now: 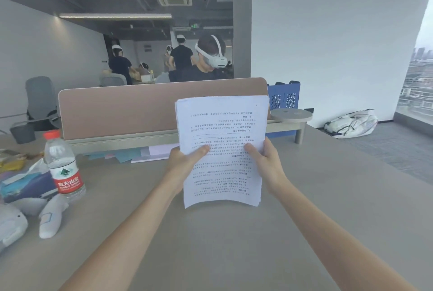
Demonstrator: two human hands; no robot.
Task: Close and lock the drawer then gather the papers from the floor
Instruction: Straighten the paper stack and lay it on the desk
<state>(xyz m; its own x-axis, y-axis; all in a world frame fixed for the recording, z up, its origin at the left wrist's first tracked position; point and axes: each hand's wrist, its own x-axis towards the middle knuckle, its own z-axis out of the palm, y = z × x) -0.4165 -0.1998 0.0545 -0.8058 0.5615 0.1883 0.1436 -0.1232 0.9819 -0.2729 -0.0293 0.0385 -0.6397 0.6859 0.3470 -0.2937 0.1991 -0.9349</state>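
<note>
A stack of white printed papers stands upright above the grey desk, its text upside down to me. My left hand grips the stack's left edge with the thumb across the front. My right hand grips the right edge the same way. The stack's lower edge hangs just over the desk surface. No drawer is in view.
A water bottle with a red cap stands at the left, beside white controllers and a plastic bag. Coloured sheets lie under the tan divider. A person with a headset sits beyond it. A white bag lies on the floor, right.
</note>
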